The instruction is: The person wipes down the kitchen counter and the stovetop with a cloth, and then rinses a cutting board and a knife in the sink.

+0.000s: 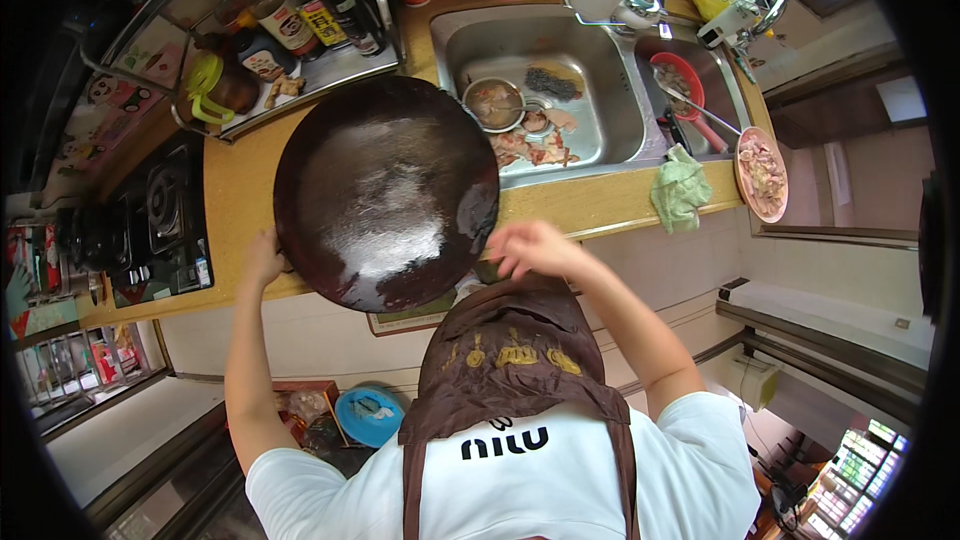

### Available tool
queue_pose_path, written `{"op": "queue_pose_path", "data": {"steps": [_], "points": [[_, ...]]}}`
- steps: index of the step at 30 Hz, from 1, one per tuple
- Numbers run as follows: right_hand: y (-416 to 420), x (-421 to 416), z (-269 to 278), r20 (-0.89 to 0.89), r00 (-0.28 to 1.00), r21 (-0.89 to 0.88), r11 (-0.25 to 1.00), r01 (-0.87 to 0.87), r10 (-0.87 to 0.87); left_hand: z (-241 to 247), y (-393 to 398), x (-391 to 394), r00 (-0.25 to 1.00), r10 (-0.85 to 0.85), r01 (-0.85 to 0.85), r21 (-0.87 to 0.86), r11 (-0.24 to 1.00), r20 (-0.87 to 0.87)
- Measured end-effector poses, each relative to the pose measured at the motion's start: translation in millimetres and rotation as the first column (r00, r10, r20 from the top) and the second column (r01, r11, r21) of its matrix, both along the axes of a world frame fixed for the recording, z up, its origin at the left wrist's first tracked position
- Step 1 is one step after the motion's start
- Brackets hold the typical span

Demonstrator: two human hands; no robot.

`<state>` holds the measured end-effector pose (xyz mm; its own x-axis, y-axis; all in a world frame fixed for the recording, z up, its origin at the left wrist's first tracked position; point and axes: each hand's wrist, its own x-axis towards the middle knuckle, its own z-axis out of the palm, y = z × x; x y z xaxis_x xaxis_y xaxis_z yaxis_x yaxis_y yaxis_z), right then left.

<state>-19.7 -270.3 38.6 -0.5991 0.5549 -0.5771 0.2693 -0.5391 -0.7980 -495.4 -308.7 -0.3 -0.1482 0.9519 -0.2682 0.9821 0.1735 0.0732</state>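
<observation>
A large, dark, round chopping board (375,187) with a wet, shiny face is held up at the counter, covering part of the sink's left rim. My left hand (262,259) grips its lower left edge, with the fingertips partly hidden. By the lower right edge is my right hand (532,249), its fingers bent and apart with nothing seen in them; whether a fingertip touches the board I cannot tell. In the steel sink (615,127) are a metal bowl (493,103) of cloudy liquid, a dark scouring pad (553,82) and raw meat scraps (536,148).
A red strainer (686,79) with food and a handled tool sits in the small basin. A plate of raw meat (763,172) stands at the counter's right end, near a green cloth (680,187). Left are a gas stove (165,217) and a rack with sauce bottles (289,22).
</observation>
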Motion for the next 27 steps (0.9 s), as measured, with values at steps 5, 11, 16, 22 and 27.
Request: {"op": "queue_pose_path", "data": {"steps": [5, 11, 16, 22, 27], "points": [[113, 133, -30, 0.303, 0.710, 0.947, 0.284, -0.149, -0.636, 82, 50, 101, 0.995, -0.032, -0.014, 0.458, 0.889, 0.093], [202, 264, -82, 0.786, 0.324, 0.576, 0.813, -0.077, -0.526, 87, 134, 302, 0.819, -0.372, 0.122, 0.500, 0.858, 0.438], [222, 296, -120, 0.641, 0.566, 0.579, 0.811, 0.086, -0.518, 62, 172, 426, 0.682, -0.392, 0.179, 0.380, 0.908, 0.617], [199, 309, -8, 0.626, 0.523, 0.728, 0.675, -0.124, -0.578, 14, 200, 465, 0.464, -0.028, -0.133, 0.101, 0.986, 0.885], [195, 364, -21, 0.417, 0.475, 0.815, 0.550, 0.182, -0.775, -21, 227, 467, 0.052, 0.483, -0.336, -0.440, 0.832, 0.874]]}}
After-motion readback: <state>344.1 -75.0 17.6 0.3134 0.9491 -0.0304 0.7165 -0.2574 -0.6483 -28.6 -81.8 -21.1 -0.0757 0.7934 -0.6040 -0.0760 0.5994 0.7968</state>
